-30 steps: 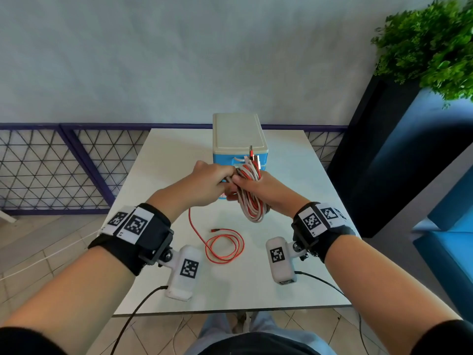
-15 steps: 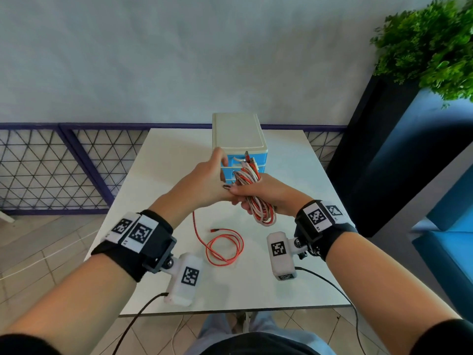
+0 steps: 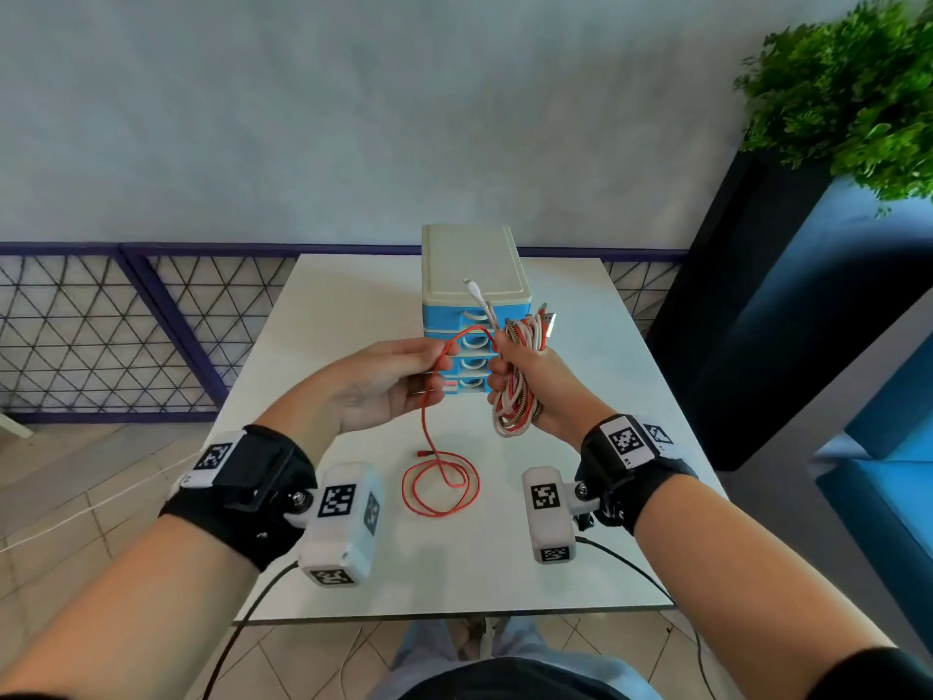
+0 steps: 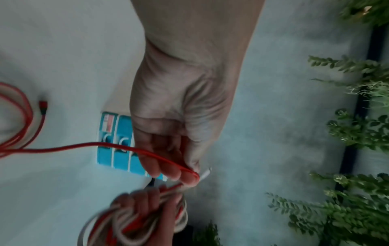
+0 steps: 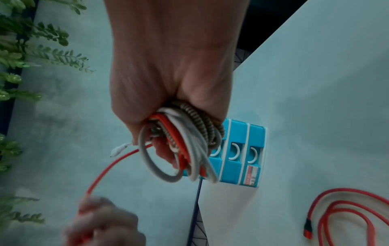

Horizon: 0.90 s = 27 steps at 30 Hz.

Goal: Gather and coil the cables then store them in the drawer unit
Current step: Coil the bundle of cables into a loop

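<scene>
Red cord (image 3: 430,437) runs from the bundle (image 3: 517,391) of coiled cables in the right hand (image 3: 535,381), arcs across to the left hand (image 3: 389,381), then drops to loose loops lying on the white table (image 3: 323,315) in front of the blue drawer unit (image 3: 472,315). The right hand's fingers are wrapped tight round the bundle; the left hand's fingertips (image 4: 187,176) pinch the red cord just beside it. Cables like these are probably light, limp and a little springy, so the loops will likely try to open out unless the fist stays closed round their middle. The braided strands look grippy, the smooth white ones (image 5: 195,133) more likely to slide. The red cord is best taken near the bundle and fed round in short lengths, so its free plug (image 3: 420,453) drags lightly across the table and doesn't whip. All the drawers look closed.
</scene>
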Available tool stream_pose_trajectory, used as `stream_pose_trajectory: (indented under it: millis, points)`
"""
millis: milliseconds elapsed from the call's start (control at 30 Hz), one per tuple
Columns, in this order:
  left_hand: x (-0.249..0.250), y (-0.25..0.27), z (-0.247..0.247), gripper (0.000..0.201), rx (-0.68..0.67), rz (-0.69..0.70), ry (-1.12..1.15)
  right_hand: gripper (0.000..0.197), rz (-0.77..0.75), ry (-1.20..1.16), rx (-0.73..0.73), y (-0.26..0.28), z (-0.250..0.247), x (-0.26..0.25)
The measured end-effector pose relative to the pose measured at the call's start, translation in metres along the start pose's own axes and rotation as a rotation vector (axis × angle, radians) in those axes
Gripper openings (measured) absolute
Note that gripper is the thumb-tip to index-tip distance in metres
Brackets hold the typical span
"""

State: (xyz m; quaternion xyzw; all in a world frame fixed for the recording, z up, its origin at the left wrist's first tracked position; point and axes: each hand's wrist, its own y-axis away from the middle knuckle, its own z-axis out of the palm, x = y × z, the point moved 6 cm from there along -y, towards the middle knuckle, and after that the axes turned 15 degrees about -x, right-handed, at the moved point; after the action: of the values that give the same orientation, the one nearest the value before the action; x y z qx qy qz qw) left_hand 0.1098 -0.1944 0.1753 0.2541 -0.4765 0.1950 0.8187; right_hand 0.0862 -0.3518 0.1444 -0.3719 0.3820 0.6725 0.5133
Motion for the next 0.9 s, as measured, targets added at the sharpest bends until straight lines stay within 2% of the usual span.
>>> stream_pose_trajectory:
  millis: [167,300,367,467,600,733,800,900]
  points:
    - [-0.001,-0.013,0.029,0.013,-0.057,0.006,-0.096,0.042,0.000,0.029,-0.075,-0.003,0.017,0.010]
    - [-0.004,-0.021,0.034,0.011,0.027,0.017,-0.159,0.062,-0.018,-0.130,-0.113,-0.003,0.022,0.014]
    - [-0.006,-0.023,0.033,0.010,0.048,0.019,-0.185,0.058,-0.002,-0.169,-0.176,0.001,0.026,0.010]
    - [-0.010,-0.025,0.031,0.010,0.081,0.016,-0.270,0.062,0.019,-0.088,-0.221,0.005,0.030,0.005]
    - [-0.006,-0.026,0.032,0.007,0.113,0.010,-0.437,0.052,0.010,0.042,-0.131,0.002,0.024,0.005]
    - [-0.005,-0.025,0.035,0.015,0.099,-0.115,-0.627,0.036,-0.001,0.193,-0.036,0.001,0.017,0.000]
    - [-0.007,-0.024,0.035,0.021,0.048,-0.220,-0.622,0.026,0.004,0.248,0.028,-0.001,0.014,-0.001]
    - [-0.018,-0.014,0.041,0.029,-0.136,-0.302,-0.399,0.022,-0.076,0.205,0.195,-0.002,0.000,-0.011]
